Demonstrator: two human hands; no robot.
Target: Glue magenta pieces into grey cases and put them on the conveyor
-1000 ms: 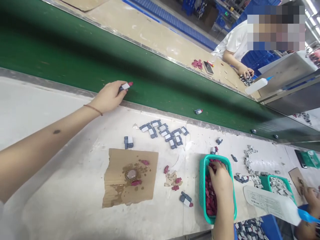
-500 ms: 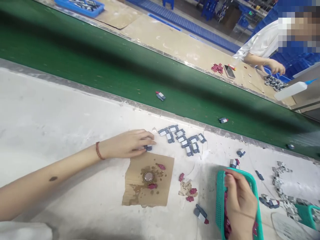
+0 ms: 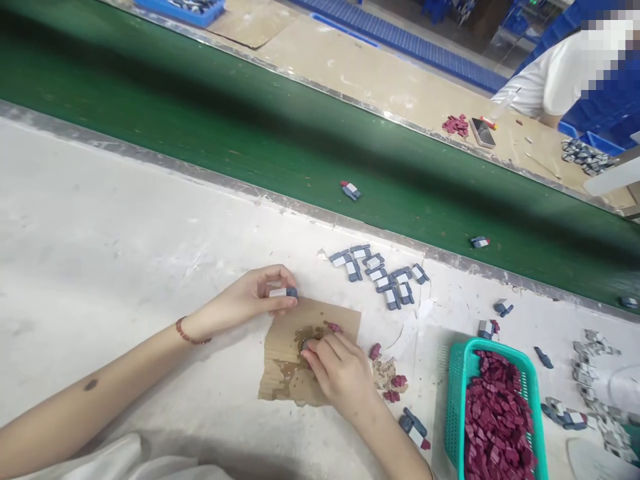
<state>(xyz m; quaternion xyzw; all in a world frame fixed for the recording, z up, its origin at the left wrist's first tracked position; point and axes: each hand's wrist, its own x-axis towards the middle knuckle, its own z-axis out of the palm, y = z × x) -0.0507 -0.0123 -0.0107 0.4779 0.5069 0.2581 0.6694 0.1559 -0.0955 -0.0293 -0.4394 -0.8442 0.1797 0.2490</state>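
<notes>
My left hand (image 3: pixel 260 291) pinches a small blue-grey and white plastic part (image 3: pixel 283 293) just above the top left edge of a stained cardboard piece (image 3: pixel 345 320). Over the cardboard, the thumb and fingertips of my right hand (image 3: pixel 343 370) are closed together beside a small round cap (image 3: pixel 304 344), which they partly cover. What sits between those fingertips is hidden. A maroon plastic piece (image 3: pixel 334 327) lies on the wet cardboard, just beyond the right knuckles. To the right of the hands lie several similar blue-grey and white parts (image 3: pixel 384 283).
A green basket (image 3: pixel 454 400) full of maroon pieces (image 3: pixel 500 413) stands at right. Beyond the white table runs a green conveyor belt (image 3: pixel 250 147) carrying a few parts. White-grey parts (image 3: pixel 585 373) lie far right. Across the belt sits a person in white (image 3: pixel 537 77).
My right hand has moved left from the green basket to the cardboard. My left hand has lifted the blue-grey and white part off the table and drawn it slightly left. The view has shifted.
</notes>
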